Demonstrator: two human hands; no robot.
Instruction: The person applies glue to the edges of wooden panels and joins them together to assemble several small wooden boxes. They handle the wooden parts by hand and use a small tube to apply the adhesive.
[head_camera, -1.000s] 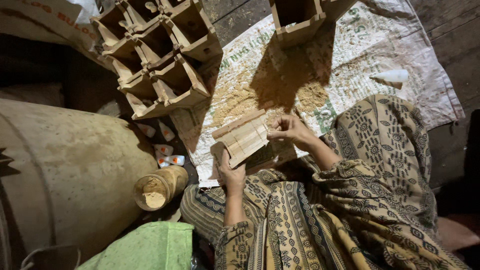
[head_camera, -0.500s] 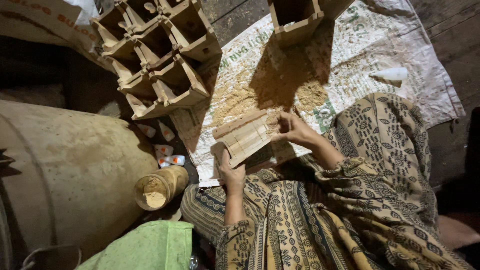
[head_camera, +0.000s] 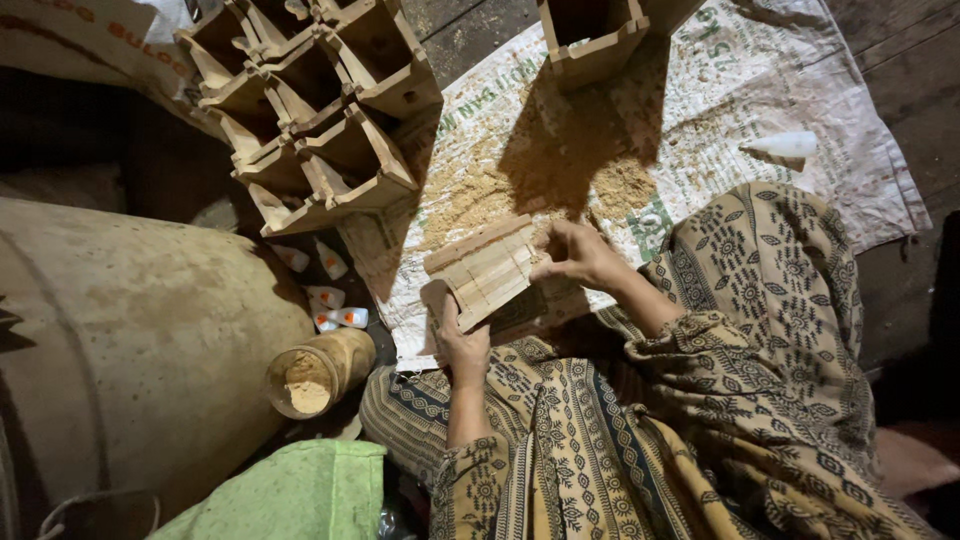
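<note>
A small panel of pale wooden slats (head_camera: 487, 268) is held over my lap, above a printed woven sack (head_camera: 700, 90) spread on the floor. My left hand (head_camera: 458, 338) grips the panel from below at its near corner. My right hand (head_camera: 580, 255) pinches the panel's right edge with thumb and fingers. Sawdust (head_camera: 480, 190) lies in patches on the sack just beyond the panel.
A stack of open wooden boxes (head_camera: 315, 110) stands at the upper left, another box (head_camera: 590, 40) at the top. A jar of sawdust (head_camera: 315, 372) lies by my knee. Small glue tubes (head_camera: 335, 318) and a white bottle (head_camera: 780, 146) lie nearby. A large drum (head_camera: 120, 340) fills the left.
Both hands and the slat panel stay in nearly the same place; the right fingers have shifted slightly along the panel's edge.
</note>
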